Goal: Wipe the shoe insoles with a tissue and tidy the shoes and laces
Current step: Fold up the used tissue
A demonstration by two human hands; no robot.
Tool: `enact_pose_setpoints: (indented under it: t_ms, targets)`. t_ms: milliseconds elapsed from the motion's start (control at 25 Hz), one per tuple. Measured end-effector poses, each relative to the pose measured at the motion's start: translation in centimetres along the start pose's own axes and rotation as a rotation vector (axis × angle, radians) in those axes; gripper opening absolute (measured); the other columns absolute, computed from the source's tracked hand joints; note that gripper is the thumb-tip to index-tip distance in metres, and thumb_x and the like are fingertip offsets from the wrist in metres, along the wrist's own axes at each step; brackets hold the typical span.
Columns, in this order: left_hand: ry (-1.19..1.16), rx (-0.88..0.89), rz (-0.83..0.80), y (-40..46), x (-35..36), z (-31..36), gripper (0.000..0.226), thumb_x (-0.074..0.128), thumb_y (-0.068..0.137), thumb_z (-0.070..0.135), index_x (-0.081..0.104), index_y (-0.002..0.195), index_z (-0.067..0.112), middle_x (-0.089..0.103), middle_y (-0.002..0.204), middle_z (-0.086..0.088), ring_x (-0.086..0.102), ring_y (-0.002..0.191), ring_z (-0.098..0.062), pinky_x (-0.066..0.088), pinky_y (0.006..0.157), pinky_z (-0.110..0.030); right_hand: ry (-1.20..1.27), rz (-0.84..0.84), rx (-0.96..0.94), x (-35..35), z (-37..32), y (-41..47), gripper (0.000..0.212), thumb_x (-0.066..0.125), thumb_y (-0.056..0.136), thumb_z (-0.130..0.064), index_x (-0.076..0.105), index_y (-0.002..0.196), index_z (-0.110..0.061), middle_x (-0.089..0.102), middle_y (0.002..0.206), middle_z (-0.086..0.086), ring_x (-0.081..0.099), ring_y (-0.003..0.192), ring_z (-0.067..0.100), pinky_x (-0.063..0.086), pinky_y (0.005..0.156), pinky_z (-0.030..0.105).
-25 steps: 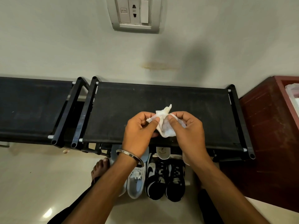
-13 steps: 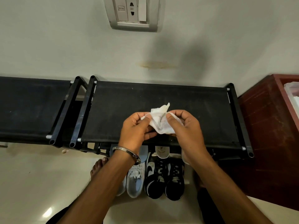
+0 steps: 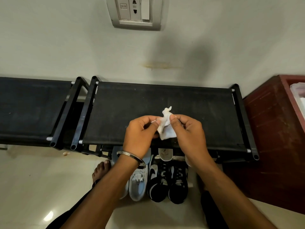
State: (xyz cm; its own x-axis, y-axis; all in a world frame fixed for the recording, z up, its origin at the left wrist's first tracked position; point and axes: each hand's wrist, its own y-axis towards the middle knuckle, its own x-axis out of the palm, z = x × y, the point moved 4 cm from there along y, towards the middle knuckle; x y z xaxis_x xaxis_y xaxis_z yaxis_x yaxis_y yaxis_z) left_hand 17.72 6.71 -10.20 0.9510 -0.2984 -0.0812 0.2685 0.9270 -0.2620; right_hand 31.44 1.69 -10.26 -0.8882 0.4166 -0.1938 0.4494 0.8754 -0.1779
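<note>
Both hands hold a crumpled white tissue (image 3: 165, 128) above the black rack (image 3: 165, 100): the left hand (image 3: 140, 136) pinches its left edge, the right hand (image 3: 188, 134) pinches its right side with the thumb on top. On the floor below, a white shoe (image 3: 137, 185) lies beside two black-and-white shoes (image 3: 168, 180), toes toward the person.

The hands have drawn slightly apart, stretching the tissue (image 3: 165, 128) between them.

My one view sits on the head, looking steeply down, close over the rack (image 3: 165, 100), toward the wall (image 3: 66, 47).
</note>
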Motion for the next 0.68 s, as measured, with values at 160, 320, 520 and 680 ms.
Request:
enact_pose_setpoints:
  t_ms: [160, 320, 520, 680]
  targets:
    - [-0.192, -0.137, 0.026, 0.2, -0.1, -0.2, 0.015, 0.055, 0.097, 0.008, 0.070, 0.099, 0.006, 0.074, 0.095, -0.012, 0.073, 0.086, -0.022, 0.060, 0.069, -0.030, 0.146, 0.058, 0.147, -0.2, 0.5, 0.2, 0.019, 0.056, 0.100, -0.017, 0.074, 0.093, -0.015, 0.076, 0.089, -0.001, 0.072, 0.086, 0.016, 0.060, 0.078, 0.035]
    - [-0.506, -0.371, 0.100, 0.1, -0.5, -0.6, 0.011, 0.056, 0.098, 0.016, 0.064, 0.102, 0.010, 0.073, 0.097, -0.011, 0.073, 0.075, -0.017, 0.061, 0.065, -0.030, 0.364, 0.100, 0.303, -0.3, 0.6, 0.3, 0.021, 0.055, 0.101, -0.018, 0.071, 0.089, -0.013, 0.076, 0.085, 0.000, 0.072, 0.080, 0.015, 0.060, 0.070, 0.029]
    - [-0.080, -0.147, 0.036, 0.4, -0.4, -0.5, 0.022, 0.067, 0.090, 0.025, 0.067, 0.109, 0.014, 0.073, 0.100, -0.003, 0.071, 0.089, -0.017, 0.059, 0.076, -0.033, 0.003, -0.022, -0.012, 0.2, -0.5, 0.1, 0.020, 0.053, 0.101, -0.018, 0.072, 0.095, -0.012, 0.074, 0.089, 0.002, 0.070, 0.085, 0.017, 0.058, 0.075, 0.032]
    - [-0.195, -0.214, 0.203, 0.6, -1.6, -1.0, 0.007, 0.062, 0.094, 0.016, 0.067, 0.090, 0.015, 0.071, 0.086, -0.003, 0.068, 0.078, -0.015, 0.057, 0.060, -0.024, 0.114, 0.024, 0.084, -0.3, -0.1, 0.3, 0.019, 0.053, 0.101, -0.017, 0.071, 0.097, -0.012, 0.075, 0.090, -0.002, 0.070, 0.084, 0.011, 0.057, 0.068, 0.023]
